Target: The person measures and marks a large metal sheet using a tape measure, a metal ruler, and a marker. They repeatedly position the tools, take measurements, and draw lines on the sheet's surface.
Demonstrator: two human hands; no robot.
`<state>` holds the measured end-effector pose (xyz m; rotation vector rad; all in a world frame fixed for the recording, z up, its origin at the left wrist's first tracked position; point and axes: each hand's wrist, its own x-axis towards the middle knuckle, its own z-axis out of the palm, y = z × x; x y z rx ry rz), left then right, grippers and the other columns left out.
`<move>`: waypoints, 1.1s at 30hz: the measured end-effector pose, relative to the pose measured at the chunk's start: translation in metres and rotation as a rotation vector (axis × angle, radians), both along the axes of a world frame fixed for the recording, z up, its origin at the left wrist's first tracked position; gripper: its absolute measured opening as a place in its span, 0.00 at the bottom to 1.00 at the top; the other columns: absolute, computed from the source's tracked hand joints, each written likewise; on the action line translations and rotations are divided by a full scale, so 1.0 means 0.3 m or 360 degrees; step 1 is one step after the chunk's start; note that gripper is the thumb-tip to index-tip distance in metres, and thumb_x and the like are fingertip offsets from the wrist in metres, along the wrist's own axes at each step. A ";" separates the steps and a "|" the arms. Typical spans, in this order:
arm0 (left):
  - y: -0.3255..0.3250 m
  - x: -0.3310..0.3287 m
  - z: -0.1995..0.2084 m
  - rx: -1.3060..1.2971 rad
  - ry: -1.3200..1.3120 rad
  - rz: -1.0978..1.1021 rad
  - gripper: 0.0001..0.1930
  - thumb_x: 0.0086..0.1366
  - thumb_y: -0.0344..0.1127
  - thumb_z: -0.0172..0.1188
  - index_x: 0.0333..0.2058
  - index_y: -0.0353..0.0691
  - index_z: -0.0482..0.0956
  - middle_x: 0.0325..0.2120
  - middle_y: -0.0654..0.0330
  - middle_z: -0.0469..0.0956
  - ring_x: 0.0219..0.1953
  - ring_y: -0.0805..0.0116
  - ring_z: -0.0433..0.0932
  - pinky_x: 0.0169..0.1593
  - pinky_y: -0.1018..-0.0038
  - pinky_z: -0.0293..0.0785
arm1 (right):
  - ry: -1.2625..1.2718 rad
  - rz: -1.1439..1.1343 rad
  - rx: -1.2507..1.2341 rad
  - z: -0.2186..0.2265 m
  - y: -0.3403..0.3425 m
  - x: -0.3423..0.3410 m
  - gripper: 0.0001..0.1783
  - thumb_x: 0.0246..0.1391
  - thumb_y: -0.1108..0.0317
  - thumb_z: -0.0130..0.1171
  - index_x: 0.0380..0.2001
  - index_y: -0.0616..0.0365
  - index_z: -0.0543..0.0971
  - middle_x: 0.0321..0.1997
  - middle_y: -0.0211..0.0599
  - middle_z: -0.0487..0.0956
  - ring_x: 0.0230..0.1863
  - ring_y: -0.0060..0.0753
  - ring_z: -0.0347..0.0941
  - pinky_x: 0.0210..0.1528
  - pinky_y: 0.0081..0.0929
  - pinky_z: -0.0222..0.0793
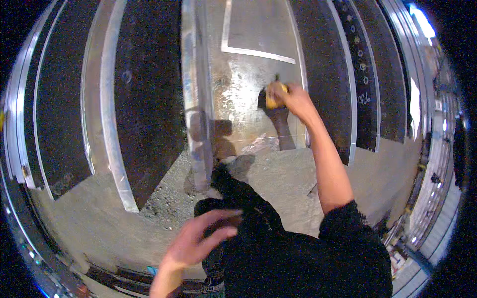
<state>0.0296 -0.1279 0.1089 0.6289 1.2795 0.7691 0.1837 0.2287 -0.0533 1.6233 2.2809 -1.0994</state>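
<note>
My right hand (293, 98) is stretched out ahead, its fingers wrapped round a small yellow tool (277, 97) with a short dark part at the far end; its exact kind is not clear. It is over or on a shiny steel plate (241, 79), where the shadow of hand and arm falls; contact cannot be told. A pale line with a corner (258, 55) runs across the plate just beyond. My left hand (206, 236) is low, near my dark-clothed leg, slightly blurred, with thumb and fingers apart and nothing in it.
Tall dark steel beams with bright edges stand on both sides, among them a near left one (144, 99) and a right one (323, 74). A narrow metal edge (198, 99) borders the plate. Grit lies on the concrete floor (169, 198). Stacked metal (432, 193) lines the far right.
</note>
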 end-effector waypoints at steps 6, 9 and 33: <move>0.013 0.410 -0.387 -0.0294 -0.0936 0.1490 0.28 0.67 0.40 0.59 0.62 0.35 0.64 0.52 0.52 0.75 0.54 0.60 0.75 0.52 0.65 0.75 | 0.0221 0.0173 -0.0895 0.213 -0.599 0.184 0.32 0.58 0.44 0.54 0.48 0.66 0.74 0.41 0.53 0.81 0.42 0.46 0.79 0.45 0.41 0.72; -0.036 0.497 -0.384 -0.0387 -0.0895 0.1385 0.28 0.66 0.40 0.60 0.60 0.31 0.65 0.52 0.54 0.73 0.52 0.62 0.75 0.50 0.70 0.76 | -0.0147 0.0623 -0.0472 0.267 -0.739 0.275 0.30 0.57 0.44 0.55 0.46 0.63 0.70 0.34 0.55 0.77 0.34 0.59 0.78 0.35 0.49 0.72; 0.527 1.002 -0.830 -0.0433 0.0506 0.2399 0.11 0.57 0.35 0.68 0.34 0.35 0.81 0.27 0.60 0.81 0.30 0.72 0.77 0.39 0.74 0.74 | -0.1045 0.3252 0.0896 0.078 0.307 -0.073 0.37 0.49 0.42 0.61 0.55 0.57 0.69 0.49 0.51 0.74 0.34 0.55 0.79 0.35 0.46 0.77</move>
